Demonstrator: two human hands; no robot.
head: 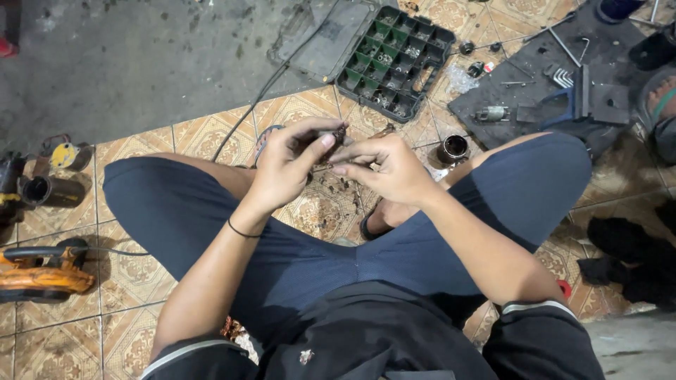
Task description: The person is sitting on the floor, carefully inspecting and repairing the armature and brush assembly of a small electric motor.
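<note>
I sit cross-legged on a patterned tile floor, in dark blue shorts. My left hand [285, 165] and my right hand [387, 167] meet above my lap and together pinch a small dark, rusty metal part [338, 137]. The left thumb and fingers grip its upper end. Right-hand fingers close on its lower side. Most of the part is hidden by the fingers. A thin black band circles my left wrist.
An open green-and-black compartment case [394, 60] with small bits lies ahead. A dark mat [620, 49] at the right carries hex keys, screws and a small motor part. A metal cylinder [453, 149] stands near my right knee. Orange power tools [39, 274] lie at the left.
</note>
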